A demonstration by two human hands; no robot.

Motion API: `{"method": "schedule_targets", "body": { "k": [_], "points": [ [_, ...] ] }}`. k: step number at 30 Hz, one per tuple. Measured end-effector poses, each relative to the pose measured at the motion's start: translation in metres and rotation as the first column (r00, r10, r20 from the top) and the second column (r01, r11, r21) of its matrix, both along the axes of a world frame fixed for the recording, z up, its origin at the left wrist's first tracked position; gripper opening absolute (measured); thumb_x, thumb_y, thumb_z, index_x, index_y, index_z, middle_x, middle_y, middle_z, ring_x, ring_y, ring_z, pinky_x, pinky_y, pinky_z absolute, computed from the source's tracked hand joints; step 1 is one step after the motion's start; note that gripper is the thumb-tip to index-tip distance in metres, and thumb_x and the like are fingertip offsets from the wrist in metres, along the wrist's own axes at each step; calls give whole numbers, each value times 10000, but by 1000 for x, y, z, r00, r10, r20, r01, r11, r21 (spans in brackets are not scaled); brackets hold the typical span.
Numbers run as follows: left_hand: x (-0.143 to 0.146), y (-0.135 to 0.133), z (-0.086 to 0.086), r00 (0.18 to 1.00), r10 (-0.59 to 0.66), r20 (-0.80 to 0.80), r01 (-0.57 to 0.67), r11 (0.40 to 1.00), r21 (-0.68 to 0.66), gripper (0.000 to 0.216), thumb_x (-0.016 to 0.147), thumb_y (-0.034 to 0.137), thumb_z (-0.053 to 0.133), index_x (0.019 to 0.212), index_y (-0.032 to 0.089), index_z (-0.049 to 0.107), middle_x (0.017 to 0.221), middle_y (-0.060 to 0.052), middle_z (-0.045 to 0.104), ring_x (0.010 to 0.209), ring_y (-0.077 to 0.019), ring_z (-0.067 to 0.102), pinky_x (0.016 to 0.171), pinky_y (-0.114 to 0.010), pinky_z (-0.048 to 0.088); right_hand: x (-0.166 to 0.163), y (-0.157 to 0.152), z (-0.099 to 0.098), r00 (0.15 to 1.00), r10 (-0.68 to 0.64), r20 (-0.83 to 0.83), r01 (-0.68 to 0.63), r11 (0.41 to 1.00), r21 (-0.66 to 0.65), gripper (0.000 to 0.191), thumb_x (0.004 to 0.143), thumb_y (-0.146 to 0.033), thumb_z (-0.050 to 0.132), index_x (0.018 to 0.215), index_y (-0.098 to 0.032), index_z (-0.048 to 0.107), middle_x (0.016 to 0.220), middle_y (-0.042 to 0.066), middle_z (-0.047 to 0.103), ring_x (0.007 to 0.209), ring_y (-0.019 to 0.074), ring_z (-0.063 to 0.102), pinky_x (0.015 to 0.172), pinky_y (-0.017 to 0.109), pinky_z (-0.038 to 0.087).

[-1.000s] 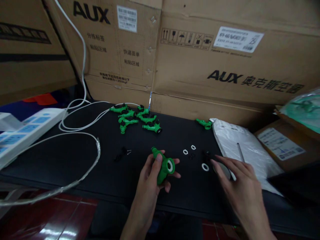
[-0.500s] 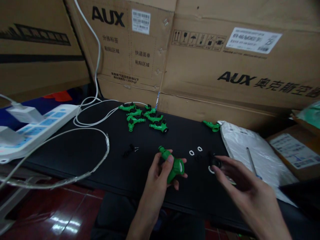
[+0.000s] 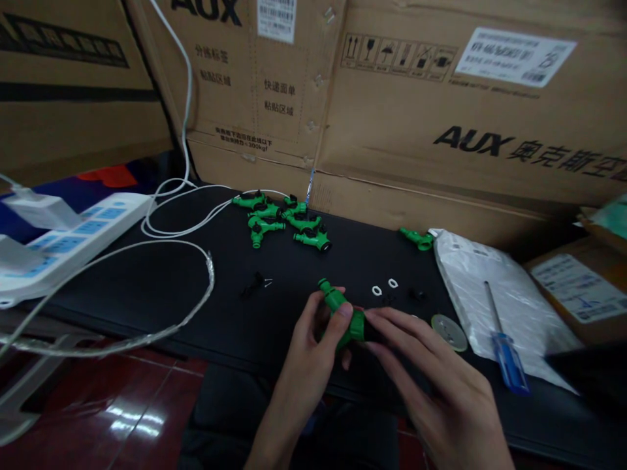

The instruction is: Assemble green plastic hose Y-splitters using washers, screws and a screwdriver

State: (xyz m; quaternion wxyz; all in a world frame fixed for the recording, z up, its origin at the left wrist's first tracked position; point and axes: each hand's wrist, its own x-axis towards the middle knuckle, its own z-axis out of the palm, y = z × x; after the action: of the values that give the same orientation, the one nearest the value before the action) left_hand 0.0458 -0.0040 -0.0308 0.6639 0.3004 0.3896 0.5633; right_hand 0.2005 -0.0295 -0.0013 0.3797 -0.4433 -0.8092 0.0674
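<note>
My left hand [image 3: 318, 333] is closed around a green plastic hose connector [image 3: 334, 298], its narrow nozzle end pointing up and away. My right hand [image 3: 435, 372] has its fingertips pinched at the connector's wide, round mouth on the right side. Whatever lies between those fingertips is hidden by them. Just beyond the hands, two white ring washers [image 3: 385, 287] lie on the black table, with small black parts [image 3: 418, 296] to their right. A round, pale disc [image 3: 449, 332] sits beside the right hand.
Several green connectors with black fittings [image 3: 313, 240] are grouped at the back; another green one [image 3: 417, 239] lies right of them. A blue-handled screwdriver [image 3: 509, 362] rests on a white plastic bag [image 3: 470, 274]. Screws [image 3: 267, 282], a power strip [image 3: 98, 241], cables and cardboard boxes [image 3: 392, 130] surround.
My right hand has moved left from the small black parts to the connector's mouth. The left hand still grips the connector. The disc and the screwdriver handle are now uncovered.
</note>
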Motion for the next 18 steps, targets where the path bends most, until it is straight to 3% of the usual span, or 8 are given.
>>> {"method": "schedule_targets", "body": {
  "k": [7,9,18],
  "points": [
    [-2,0,1,996,-72,-57,72,997,0,444,902,482,719,1199,170,613,692,52,575,541,-70,508,479,-169,402,0,4,-8,990,-47,-130,45,999,-17,303,927,-131,713,1198,-264,679,1126,3,714,957,107,722,920,149,564],
    [-2,0,3,995,-62,-74,62,998,-4,436,902,477,721,1188,167,610,687,52,578,551,-73,518,504,-174,417,3,5,-10,988,-23,-153,20,1000,-20,261,916,-119,722,1135,-259,694,1128,9,719,976,119,728,909,163,576],
    [-1,2,4,989,-103,-102,101,994,-31,470,885,501,729,1191,166,603,706,35,600,547,-83,513,503,-191,411,13,3,-16,995,31,-94,-31,1000,0,351,934,-45,639,1218,-247,681,1221,58,703,1067,155,743,897,198,622]
  ]
}}
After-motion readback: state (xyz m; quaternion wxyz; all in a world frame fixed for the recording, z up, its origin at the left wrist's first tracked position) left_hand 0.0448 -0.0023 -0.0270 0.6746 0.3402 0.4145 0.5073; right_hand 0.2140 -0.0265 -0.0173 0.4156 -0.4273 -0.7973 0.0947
